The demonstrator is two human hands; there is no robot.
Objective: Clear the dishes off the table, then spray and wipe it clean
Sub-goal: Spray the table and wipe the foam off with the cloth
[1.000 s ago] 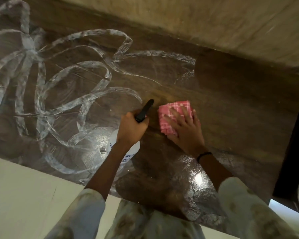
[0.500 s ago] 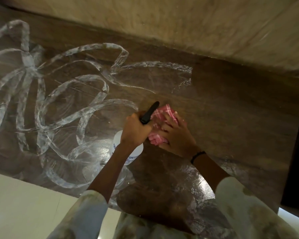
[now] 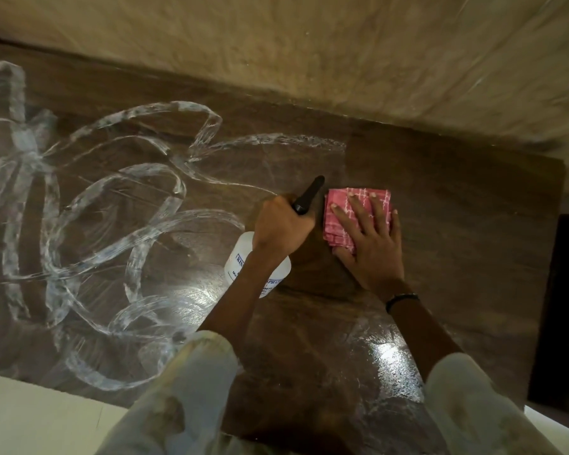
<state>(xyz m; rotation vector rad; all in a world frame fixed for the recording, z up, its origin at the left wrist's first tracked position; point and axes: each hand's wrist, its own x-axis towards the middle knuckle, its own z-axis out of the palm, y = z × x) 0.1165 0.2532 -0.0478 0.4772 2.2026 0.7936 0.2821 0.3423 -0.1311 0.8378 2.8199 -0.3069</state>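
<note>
The dark wooden table (image 3: 457, 205) is streaked with white looping wipe trails (image 3: 119, 208) over its left half. My left hand (image 3: 283, 228) grips the black head of a white spray bottle (image 3: 243, 261), which stands upright on the table; its black nozzle (image 3: 309, 195) points away from me. Just right of it, my right hand (image 3: 372, 244) presses flat with spread fingers on a folded pink checked cloth (image 3: 339, 221) lying on the wood. No dishes are in view.
A beige wall (image 3: 342, 60) runs along the table's far edge. Pale floor (image 3: 30, 418) shows at the near left. A dark object (image 3: 562, 307) stands beyond the table's right edge. A wet glare patch (image 3: 388, 356) lies near my right forearm.
My right hand had bunched the cloth against the bottle half a second ago; now it has slid right and forward and lies flat on the spread cloth. The left hand kept its hold on the bottle.
</note>
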